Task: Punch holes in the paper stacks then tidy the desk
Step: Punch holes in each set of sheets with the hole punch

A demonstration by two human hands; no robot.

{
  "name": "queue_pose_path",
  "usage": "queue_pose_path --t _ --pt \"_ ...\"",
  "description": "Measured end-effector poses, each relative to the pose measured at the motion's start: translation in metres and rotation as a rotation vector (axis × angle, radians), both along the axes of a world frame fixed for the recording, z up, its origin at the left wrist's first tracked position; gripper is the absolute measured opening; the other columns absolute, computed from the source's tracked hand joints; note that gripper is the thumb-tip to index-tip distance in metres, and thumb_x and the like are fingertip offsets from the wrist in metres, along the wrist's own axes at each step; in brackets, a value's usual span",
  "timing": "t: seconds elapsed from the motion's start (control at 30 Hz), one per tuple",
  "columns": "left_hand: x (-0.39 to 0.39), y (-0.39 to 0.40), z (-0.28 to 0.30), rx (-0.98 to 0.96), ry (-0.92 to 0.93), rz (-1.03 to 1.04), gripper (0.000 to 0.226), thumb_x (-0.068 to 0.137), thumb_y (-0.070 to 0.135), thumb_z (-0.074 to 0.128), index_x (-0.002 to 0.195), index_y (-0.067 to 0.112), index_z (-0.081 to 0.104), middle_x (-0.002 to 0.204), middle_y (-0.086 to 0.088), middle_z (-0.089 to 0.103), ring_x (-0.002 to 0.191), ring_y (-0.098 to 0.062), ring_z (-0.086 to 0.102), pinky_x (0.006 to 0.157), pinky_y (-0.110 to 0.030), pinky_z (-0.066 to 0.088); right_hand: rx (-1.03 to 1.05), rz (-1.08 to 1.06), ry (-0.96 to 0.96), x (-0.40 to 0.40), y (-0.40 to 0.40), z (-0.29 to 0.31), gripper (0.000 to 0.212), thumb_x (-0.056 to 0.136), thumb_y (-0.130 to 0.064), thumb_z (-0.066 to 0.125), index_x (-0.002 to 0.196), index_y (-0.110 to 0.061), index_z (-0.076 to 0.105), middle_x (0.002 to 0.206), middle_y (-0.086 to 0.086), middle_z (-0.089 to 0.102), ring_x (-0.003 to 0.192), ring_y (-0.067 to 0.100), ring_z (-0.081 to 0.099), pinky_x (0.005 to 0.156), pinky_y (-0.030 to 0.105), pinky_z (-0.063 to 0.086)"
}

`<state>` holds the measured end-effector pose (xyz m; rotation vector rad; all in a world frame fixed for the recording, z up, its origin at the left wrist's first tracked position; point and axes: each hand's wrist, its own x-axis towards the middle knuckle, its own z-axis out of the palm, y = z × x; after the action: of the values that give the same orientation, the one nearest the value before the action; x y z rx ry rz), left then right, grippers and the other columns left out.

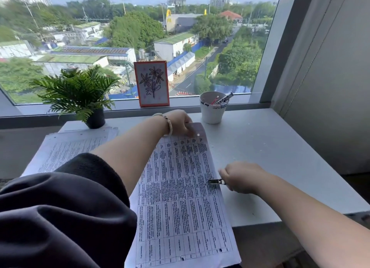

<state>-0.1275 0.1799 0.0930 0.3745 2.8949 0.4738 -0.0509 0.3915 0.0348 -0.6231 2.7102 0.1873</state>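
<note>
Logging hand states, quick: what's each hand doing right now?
Left hand: holds the paper stack at its far end.
Right hand: grips the hole punch.

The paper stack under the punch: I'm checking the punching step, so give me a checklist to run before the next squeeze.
1. Left hand holds the far end of the paper stack: ok.
2. Right hand grips the hole punch: ok.
3. Punch sits on the stack's right edge: ok.
4. Sheets squared up: not ok, bottom edges fan.
5. Stack fully on the desk: not ok, near end overhangs.
6. Spacing from the existing holes: cannot tell.
</note>
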Motion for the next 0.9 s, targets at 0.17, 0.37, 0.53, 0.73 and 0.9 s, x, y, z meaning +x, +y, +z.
queue_pose_path --t 0.17,0.37,0.53,0.73,0.9 --pt "0.008 0.014 0.003 -0.277 0.108 -0.104 0.051 0.076 0.048 0.072 0.118 0.026 0.055 0.116 0.001 0.058 0.111 -0.022 0.054 0.093 -0.034 0.043 0.04 0.02 0.1 0.0 0.003 -0.011 0.033 0.1 -0.022 0.022 0.088 -0.016 0.052 0.115 0.013 0.061 0.094 0.03 0.054 0.069 0.03 0.034" --pt "0.044 0.073 -0.024 -0.7 0.125 -0.621 0.086 0.069 0.051 0.075 0.143 0.032 0.034 0.153 0.005 0.028 0.147 -0.021 0.008 0.109 -0.066 -0.008 0.038 0.04 0.213 0.002 0.002 -0.014 0.043 0.102 -0.024 0.021 0.112 -0.016 0.062 0.123 0.007 0.062 0.113 0.028 0.056 0.085 0.035 0.044" --pt "0.052 0.094 -0.024 -0.917 -0.13 -0.588 0.054 0.084 0.048 0.063 0.132 0.026 0.053 0.129 0.005 0.056 0.132 -0.02 0.041 0.113 -0.063 0.002 0.031 0.061 0.236 0.007 0.003 -0.016 0.042 0.102 -0.026 0.022 0.11 -0.017 0.062 0.12 0.006 0.063 0.11 0.029 0.057 0.086 0.035 0.047" --pt "0.055 0.094 -0.015 -0.931 -0.129 -0.584 0.047 0.086 0.053 0.058 0.124 0.026 0.06 0.106 0.008 0.058 0.118 -0.017 0.05 0.111 -0.059 0.02 0.017 0.08 0.282 0.007 -0.001 -0.013 0.041 0.102 -0.024 0.024 0.107 -0.017 0.064 0.116 0.006 0.065 0.106 0.029 0.059 0.081 0.033 0.046" --pt "0.054 0.092 -0.021 -0.832 -0.141 -0.541 0.039 0.082 0.048 0.066 0.116 0.029 0.065 0.088 0.011 0.057 0.096 -0.014 0.052 0.11 -0.055 0.023 0.004 0.082 0.281 0.009 -0.003 -0.014 0.04 0.1 -0.024 0.025 0.103 -0.018 0.064 0.114 0.007 0.065 0.104 0.03 0.06 0.07 0.031 0.037"
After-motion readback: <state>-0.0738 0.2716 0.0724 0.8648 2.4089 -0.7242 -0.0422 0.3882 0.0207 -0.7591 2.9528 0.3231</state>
